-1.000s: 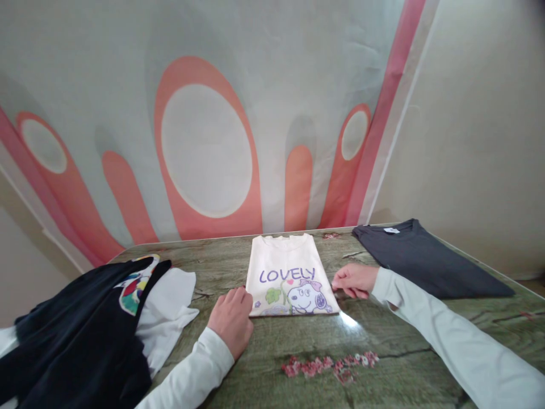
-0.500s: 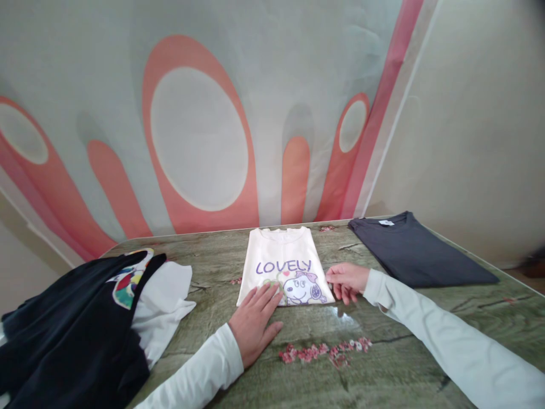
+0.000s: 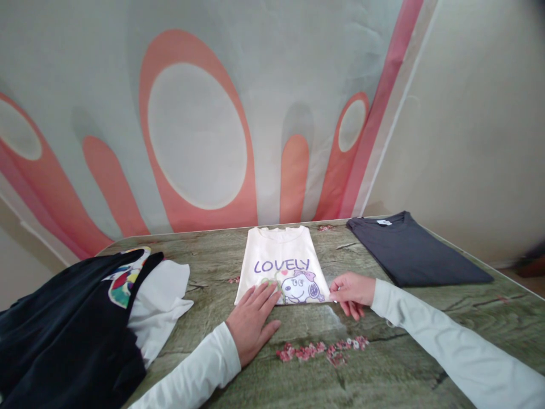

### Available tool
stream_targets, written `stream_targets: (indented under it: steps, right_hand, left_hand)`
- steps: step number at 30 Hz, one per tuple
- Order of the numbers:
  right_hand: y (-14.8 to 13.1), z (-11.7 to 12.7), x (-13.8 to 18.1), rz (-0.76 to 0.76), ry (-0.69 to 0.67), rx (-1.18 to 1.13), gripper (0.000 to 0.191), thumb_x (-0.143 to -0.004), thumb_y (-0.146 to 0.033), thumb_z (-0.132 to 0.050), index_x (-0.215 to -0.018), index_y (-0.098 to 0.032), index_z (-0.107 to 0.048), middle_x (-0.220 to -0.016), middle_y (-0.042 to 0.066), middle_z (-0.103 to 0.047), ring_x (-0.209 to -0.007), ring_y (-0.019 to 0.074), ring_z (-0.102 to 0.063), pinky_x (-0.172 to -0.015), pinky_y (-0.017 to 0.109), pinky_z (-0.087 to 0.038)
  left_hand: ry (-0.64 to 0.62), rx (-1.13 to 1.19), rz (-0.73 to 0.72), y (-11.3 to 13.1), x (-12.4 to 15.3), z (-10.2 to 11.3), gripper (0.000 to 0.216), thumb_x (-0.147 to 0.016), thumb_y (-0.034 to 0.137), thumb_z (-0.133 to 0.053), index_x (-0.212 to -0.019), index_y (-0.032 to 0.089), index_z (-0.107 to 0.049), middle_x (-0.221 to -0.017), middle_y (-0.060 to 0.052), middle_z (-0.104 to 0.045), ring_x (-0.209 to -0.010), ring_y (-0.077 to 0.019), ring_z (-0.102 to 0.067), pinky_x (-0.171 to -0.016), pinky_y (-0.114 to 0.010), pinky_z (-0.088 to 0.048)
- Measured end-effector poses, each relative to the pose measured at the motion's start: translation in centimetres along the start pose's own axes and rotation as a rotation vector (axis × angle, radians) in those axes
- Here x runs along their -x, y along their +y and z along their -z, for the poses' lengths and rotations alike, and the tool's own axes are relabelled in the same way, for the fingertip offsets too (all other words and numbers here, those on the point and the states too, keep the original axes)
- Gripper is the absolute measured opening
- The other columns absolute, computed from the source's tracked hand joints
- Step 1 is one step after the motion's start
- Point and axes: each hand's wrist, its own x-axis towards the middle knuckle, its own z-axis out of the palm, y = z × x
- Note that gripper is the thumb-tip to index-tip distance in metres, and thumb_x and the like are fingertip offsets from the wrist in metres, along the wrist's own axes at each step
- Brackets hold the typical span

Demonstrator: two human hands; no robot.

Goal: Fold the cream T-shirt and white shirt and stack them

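Observation:
A folded cream T-shirt [image 3: 272,250] lies in the middle of the table, its print showing the word LOVELY above a cartoon dog. My left hand [image 3: 253,321] rests flat on the shirt's near left part, fingers stretched out and covering some of the print. At the near right corner, my right hand [image 3: 352,292] pinches the shirt's edge between thumb and fingers. The other fingers of that hand curl beneath, over the table.
On the left is a loose heap of a black garment [image 3: 72,318] with a colourful print and a white garment [image 3: 164,301]. A folded dark grey T-shirt [image 3: 417,250] lies at the right. The wood-patterned table [image 3: 238,380] meets a printed backdrop [image 3: 264,85] behind.
My right hand has moved slightly nearer along the shirt's right edge to its near corner, where it now pinches the cloth. My left hand stays flat on the shirt.

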Motion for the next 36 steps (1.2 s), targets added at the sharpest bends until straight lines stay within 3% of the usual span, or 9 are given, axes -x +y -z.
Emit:
stream_targets:
  steps: [19, 22, 24, 26, 27, 29, 32, 36]
  right_hand:
    - [0.3, -0.9, -0.6, 0.023, 0.136, 0.124, 0.032, -0.071, -0.047, -0.056, -0.065, -0.018, -0.044, -0.042, -0.005, -0.055, -0.029, 0.0084, -0.05, -0.025, 0.014, -0.029]
    - [-0.1, -0.7, -0.5, 0.023, 0.268, 0.239, 0.028, -0.075, -0.044, -0.051, -0.067, -0.018, -0.045, -0.044, -0.003, -0.055, -0.032, 0.0101, -0.052, -0.028, 0.017, -0.032]
    - [-0.6, -0.7, -0.3, 0.153, 0.491, 0.406, 0.026, -0.079, -0.041, -0.045, -0.069, -0.017, -0.05, -0.053, 0.001, -0.059, -0.043, 0.0128, -0.057, -0.039, 0.023, -0.042]
    - [-1.2, -0.9, -0.1, 0.391, 0.716, 0.622, 0.028, -0.081, -0.039, -0.042, -0.083, -0.015, -0.057, -0.077, 0.009, -0.065, -0.07, 0.0184, -0.063, -0.064, 0.033, -0.049]
    - [-1.4, -1.2, -0.1, 0.514, 0.777, 0.732, 0.032, -0.082, -0.038, -0.041, -0.095, -0.015, -0.057, -0.095, 0.012, -0.064, -0.089, 0.0214, -0.059, -0.079, 0.037, -0.046]
    - [-1.6, -1.8, -0.1, 0.667, 0.752, 0.922, 0.046, -0.083, -0.04, -0.039, -0.122, -0.016, -0.045, -0.127, 0.012, -0.046, -0.12, 0.0235, -0.037, -0.099, 0.04, -0.03]
    - [-1.0, -2.6, -0.3, 0.614, 0.573, 1.101, 0.057, -0.087, -0.047, -0.029, -0.136, -0.02, -0.025, -0.142, 0.005, -0.025, -0.13, 0.0212, -0.016, -0.105, 0.04, -0.017]
    - [0.0, -2.3, -0.9, 0.399, 0.567, 1.148, 0.064, -0.085, -0.055, -0.019, -0.137, -0.018, -0.022, -0.142, 0.007, -0.023, -0.13, 0.0222, -0.018, -0.105, 0.044, -0.011]
  left_hand:
    - [0.005, 0.032, -0.001, 0.0, 0.1, 0.1, 0.051, -0.086, 0.039, -0.04, -0.133, 0.022, -0.03, -0.14, -0.004, -0.028, -0.129, -0.0221, -0.02, -0.105, -0.043, -0.017]
    - [0.012, 0.039, -0.003, -0.1, 0.1, 0.0, 0.051, -0.086, 0.039, -0.04, -0.133, 0.023, -0.029, -0.14, -0.004, -0.027, -0.129, -0.0227, -0.02, -0.105, -0.044, -0.017]
    - [0.014, 0.042, -0.002, -0.1, 0.1, -0.1, 0.051, -0.086, 0.039, -0.04, -0.133, 0.023, -0.029, -0.14, -0.004, -0.027, -0.129, -0.0229, -0.02, -0.105, -0.044, -0.018]
    - [0.014, 0.044, -0.001, -0.1, 0.1, -0.1, 0.051, -0.086, 0.039, -0.04, -0.133, 0.023, -0.029, -0.14, -0.004, -0.027, -0.129, -0.0228, -0.019, -0.105, -0.044, -0.018]
    - [0.014, 0.043, -0.001, -0.1, 0.1, -0.1, 0.051, -0.085, 0.039, -0.041, -0.133, 0.023, -0.03, -0.14, -0.004, -0.027, -0.129, -0.0228, -0.019, -0.105, -0.044, -0.018]
    - [0.011, 0.039, 0.001, -0.1, 0.1, 0.0, 0.051, -0.085, 0.039, -0.041, -0.133, 0.023, -0.03, -0.14, -0.003, -0.027, -0.129, -0.0227, -0.019, -0.105, -0.044, -0.018]
    - [0.006, 0.03, 0.002, -0.1, 0.1, 0.1, 0.051, -0.086, 0.039, -0.04, -0.133, 0.023, -0.03, -0.14, -0.003, -0.027, -0.129, -0.0222, -0.019, -0.105, -0.044, -0.019]
    - [0.002, 0.021, 0.003, -0.1, 0.1, -0.1, 0.051, -0.086, 0.039, -0.039, -0.133, 0.023, -0.029, -0.14, -0.003, -0.026, -0.129, -0.0223, -0.019, -0.105, -0.044, -0.019]
